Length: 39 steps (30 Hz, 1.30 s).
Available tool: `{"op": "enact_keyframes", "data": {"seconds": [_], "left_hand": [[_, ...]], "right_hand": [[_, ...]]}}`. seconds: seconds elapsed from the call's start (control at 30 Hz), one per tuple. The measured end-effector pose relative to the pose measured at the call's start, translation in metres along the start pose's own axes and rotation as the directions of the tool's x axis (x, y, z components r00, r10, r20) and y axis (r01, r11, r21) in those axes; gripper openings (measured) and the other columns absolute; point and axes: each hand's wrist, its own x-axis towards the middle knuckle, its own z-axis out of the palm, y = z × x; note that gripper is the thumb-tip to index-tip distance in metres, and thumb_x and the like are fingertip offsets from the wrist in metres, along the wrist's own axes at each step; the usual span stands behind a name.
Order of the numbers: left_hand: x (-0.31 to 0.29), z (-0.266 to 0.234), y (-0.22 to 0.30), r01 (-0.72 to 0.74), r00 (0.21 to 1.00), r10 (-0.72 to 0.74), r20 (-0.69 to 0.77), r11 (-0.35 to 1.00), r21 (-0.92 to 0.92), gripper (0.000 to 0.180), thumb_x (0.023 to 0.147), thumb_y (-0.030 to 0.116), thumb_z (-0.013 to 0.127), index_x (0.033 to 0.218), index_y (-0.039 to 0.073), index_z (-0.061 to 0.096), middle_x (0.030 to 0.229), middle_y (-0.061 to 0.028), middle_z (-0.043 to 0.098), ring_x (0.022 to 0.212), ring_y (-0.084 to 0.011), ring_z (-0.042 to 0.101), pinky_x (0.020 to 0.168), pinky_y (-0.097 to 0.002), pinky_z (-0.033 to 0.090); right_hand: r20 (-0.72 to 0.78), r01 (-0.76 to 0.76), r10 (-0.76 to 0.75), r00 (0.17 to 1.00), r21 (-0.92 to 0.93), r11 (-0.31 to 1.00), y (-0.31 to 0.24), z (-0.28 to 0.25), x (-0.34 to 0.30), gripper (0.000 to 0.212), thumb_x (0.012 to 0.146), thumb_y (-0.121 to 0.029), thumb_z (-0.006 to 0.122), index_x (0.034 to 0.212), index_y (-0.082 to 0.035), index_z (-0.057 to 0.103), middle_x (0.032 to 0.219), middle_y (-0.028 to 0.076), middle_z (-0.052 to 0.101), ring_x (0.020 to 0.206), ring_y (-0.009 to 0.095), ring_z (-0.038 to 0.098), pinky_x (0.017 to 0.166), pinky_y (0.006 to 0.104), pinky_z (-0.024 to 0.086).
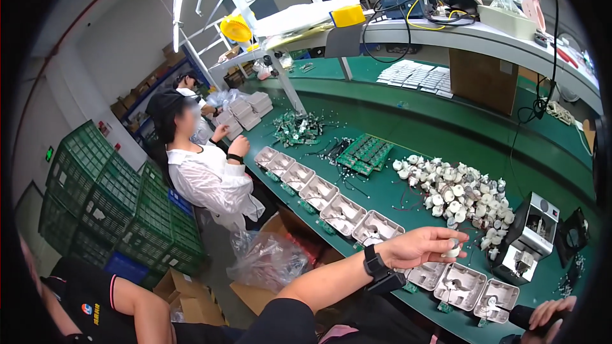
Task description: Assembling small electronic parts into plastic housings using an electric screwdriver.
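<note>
My left hand [417, 247] reaches over the row of open boxes with a black band on its wrist. Thumb and fingers pinch a small white round part [452, 251], similar to those in the pile [456, 191] just beyond. At the lower right, my right hand [553, 313] is closed round a dark cylindrical tool [523, 316], whose kind I cannot make out. That tool points toward the nearest pale grey plastic box [496, 301], which has a white part inside. Another open box [460, 285] stands beside it, with wires inside.
Green circuit boards [364, 154] lie stacked mid-bench, with loose boards [298, 129] farther off. A grey-and-black machine [529, 236] stands at right. Two co-workers stand along the bench, the nearer in white [207, 178]; another person in black [95, 299] is at lower left. Green crates [115, 197] stand left.
</note>
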Motion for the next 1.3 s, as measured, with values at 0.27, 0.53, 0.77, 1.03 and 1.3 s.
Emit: {"op": "enact_keyframes", "data": {"seconds": [0.27,0.53,0.77,1.03,1.3], "left_hand": [[-0.002,-0.008,-0.004,-0.022,0.999,0.017,0.033,0.987,0.156,0.035,0.095,0.022,0.061,0.123,0.002,0.055,0.123,-0.0170,0.059,0.117,-0.0283,0.056,0.100,-0.0455,0.045],[0.015,-0.018,-0.047,0.268,0.963,-0.264,0.051,0.959,-0.094,0.025,0.098,0.022,0.056,0.116,0.005,0.053,0.113,-0.0113,0.059,0.108,-0.0254,0.058,0.087,-0.0342,0.048],[0.025,0.018,-0.044,0.262,0.963,-0.247,-0.111,0.952,0.156,0.031,0.096,0.020,0.059,0.122,0.005,0.058,0.108,-0.0078,0.062,0.103,-0.0214,0.059,0.084,-0.0311,0.047],[0.025,0.014,-0.065,-0.035,0.995,0.102,-0.006,0.398,0.917,0.025,0.081,0.011,0.074,0.105,0.005,0.071,0.101,-0.0051,0.067,0.100,-0.0176,0.060,0.085,-0.0328,0.048],[0.030,0.020,-0.091,-0.166,0.951,0.262,0.162,-0.006,0.986,0.025,0.069,0.012,0.080,0.090,0.006,0.067,0.091,-0.0062,0.064,0.093,-0.0259,0.061,0.085,-0.0360,0.046]], "right_hand": [[0.010,-0.035,0.034,0.999,0.026,0.999,0.025,0.008,0.010,0.039,0.087,-0.035,0.067,0.097,-0.009,0.040,0.066,0.003,0.047,0.050,0.013,0.044,0.045,0.0266,0.039],[-0.060,-0.060,0.050,0.997,-0.179,0.982,0.022,0.013,-0.001,0.045,0.085,-0.037,0.069,0.100,-0.008,0.039,0.068,0.004,0.050,0.053,0.015,0.050,0.052,0.0294,0.044],[-0.094,-0.131,0.114,0.989,-0.201,0.971,0.000,0.015,-0.012,0.047,0.085,-0.040,0.070,0.100,-0.009,0.039,0.067,0.003,0.050,0.053,0.015,0.051,0.052,0.0290,0.045],[-0.060,-0.179,0.171,0.983,-0.163,0.970,0.008,0.020,-0.014,0.049,0.083,-0.038,0.073,0.101,-0.008,0.039,0.069,0.004,0.051,0.056,0.014,0.050,0.054,0.0290,0.045],[0.006,-0.188,0.191,0.982,-0.146,0.971,0.030,0.022,-0.020,0.044,0.085,-0.030,0.072,0.103,-0.007,0.038,0.070,0.005,0.051,0.058,0.014,0.051,0.055,0.0294,0.045]]}}
